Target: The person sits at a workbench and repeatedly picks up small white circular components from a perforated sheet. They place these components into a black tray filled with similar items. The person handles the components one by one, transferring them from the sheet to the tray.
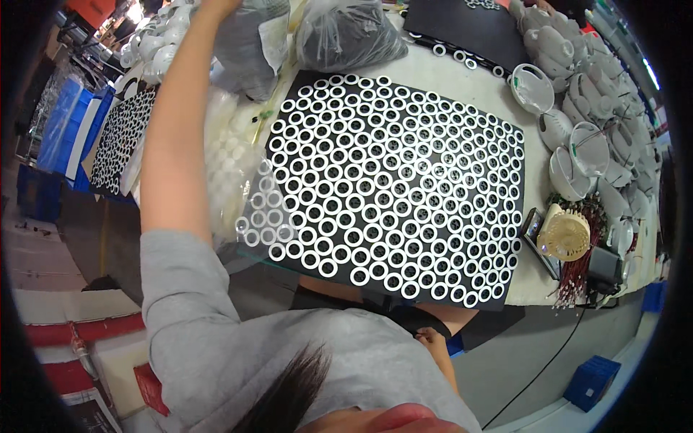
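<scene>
My left arm stretches far forward, and my left hand is cut off by the upper edge, so its fingers are hidden. Right beside it stands a grey plastic bag. Down by my lap, below the table edge, my right hand rests with its fingers curled; whatever they may hold is hidden. Between the arms lies a black board covered with many white rings, each with a dark centre. A clear plastic sheet with round pockets overlaps the board's left edge.
A clear bag of dark contents sits behind the board. White plastic housings pile up at the right, near a cream-coloured small fan and red wires. Another ring-covered board lies left, beside blue bins. A dark panel lies far back.
</scene>
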`<state>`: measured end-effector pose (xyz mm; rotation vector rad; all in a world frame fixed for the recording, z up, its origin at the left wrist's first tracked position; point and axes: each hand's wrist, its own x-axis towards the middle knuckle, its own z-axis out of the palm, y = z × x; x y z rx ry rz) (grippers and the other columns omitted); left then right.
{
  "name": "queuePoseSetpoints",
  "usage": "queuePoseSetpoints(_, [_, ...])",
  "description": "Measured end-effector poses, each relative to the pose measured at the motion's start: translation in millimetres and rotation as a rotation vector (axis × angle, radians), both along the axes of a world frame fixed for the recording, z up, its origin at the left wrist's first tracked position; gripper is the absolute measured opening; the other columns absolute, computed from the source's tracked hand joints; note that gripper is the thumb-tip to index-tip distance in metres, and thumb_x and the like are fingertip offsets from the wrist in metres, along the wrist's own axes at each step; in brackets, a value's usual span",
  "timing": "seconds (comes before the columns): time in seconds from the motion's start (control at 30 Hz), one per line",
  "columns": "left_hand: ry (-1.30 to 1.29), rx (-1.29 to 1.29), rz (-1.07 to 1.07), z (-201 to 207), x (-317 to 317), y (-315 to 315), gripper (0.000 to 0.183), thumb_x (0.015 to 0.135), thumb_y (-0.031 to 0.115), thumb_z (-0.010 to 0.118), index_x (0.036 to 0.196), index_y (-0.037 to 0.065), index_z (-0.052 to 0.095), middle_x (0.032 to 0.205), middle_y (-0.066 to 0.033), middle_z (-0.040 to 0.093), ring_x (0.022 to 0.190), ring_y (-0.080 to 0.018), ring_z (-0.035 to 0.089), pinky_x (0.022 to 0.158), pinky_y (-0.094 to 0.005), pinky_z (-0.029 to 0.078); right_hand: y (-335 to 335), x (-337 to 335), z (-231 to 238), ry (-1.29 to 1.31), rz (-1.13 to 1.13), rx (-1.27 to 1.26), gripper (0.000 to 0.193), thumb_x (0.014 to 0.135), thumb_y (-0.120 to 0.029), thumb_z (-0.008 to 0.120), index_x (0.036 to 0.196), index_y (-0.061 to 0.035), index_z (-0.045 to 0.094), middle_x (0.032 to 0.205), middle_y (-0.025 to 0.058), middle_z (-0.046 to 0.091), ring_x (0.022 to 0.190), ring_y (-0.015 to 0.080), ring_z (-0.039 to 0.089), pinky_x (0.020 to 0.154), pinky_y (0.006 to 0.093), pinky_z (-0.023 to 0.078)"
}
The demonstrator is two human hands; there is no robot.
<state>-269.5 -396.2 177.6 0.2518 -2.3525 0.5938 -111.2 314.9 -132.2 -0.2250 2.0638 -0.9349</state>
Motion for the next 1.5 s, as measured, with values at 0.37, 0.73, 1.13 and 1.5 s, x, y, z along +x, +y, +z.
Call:
queuePoseSetpoints(0.37, [-0.008,0.172,0.069,-18,-20,67,0.021,0.067,0.012,0.048,0.085,0.009,0.06,0.087,-0.0195,0.052,0.09,-0.0329,0.048,0.078,-0.0441,0.037,-10,6,22,0.014,-0.017,0.018,0.022,0.073,-0.011,0.054,0.087,0.0064,0.054,0.074,0.0189,0.06,0.067,0.0229,0.06,0.061,0.0295,0.046])
queuePoseSetpoints(0.73, [-0.416,1.158,-0.6,10,101,205,0.024,0.077,0.021,0.053,0.091,0.002,0.055,0.078,-0.0019,0.055,0.079,-0.011,0.05,0.072,-0.0251,0.04,-45,-9,103,0.01,0.132,-0.413,0.015,0.075,-0.004,0.051,0.087,0.0031,0.057,0.084,0.0135,0.06,0.077,0.0171,0.056,0.069,0.0266,0.043])
queuePoseSetpoints(1.13, [-0.595,1.705,-0.045,-212,349,331,0.021,0.079,0.015,0.05,0.093,0.0,0.055,0.09,-0.009,0.059,0.08,-0.0162,0.055,0.073,-0.0271,0.042,-116,30,277,-0.326,0.842,-1.854,0.033,0.081,-0.027,0.05,0.103,-0.0029,0.051,0.102,0.0161,0.055,0.092,0.024,0.053,0.081,0.0369,0.034])
queuePoseSetpoints(1.5, [0.208,1.42,0.036,-170,350,285,0.041,0.08,0.014,0.05,0.118,0.002,0.038,0.106,-0.0102,0.052,0.092,-0.0165,0.051,0.071,-0.0249,0.04,-128,35,313,-0.605,1.063,-1.854,0.035,0.082,-0.025,0.048,0.111,-0.0066,0.047,0.1,0.0128,0.058,0.089,0.0189,0.056,0.089,0.0375,0.027])
